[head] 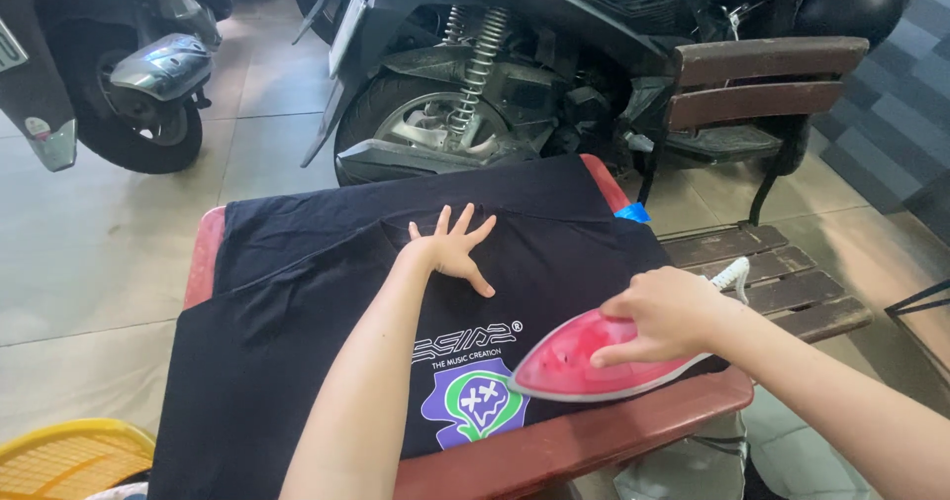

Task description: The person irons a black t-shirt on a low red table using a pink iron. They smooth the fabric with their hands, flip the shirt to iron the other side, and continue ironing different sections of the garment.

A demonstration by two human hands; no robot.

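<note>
A black t-shirt [297,302] with a white, purple and green print lies spread over a red padded board [554,441]. My left hand [453,248] presses flat on the shirt near its upper middle, fingers spread, holding nothing. My right hand [665,314] grips the handle of a red and white iron [569,366], whose flat plate rests on the shirt at the right, just right of the print. A coiled white cord [734,274] runs from behind the iron.
A wooden slatted bench [782,282] stands to the right under the board. Two parked scooters [515,74] fill the tiled floor beyond. A yellow basket [69,455] sits at the lower left.
</note>
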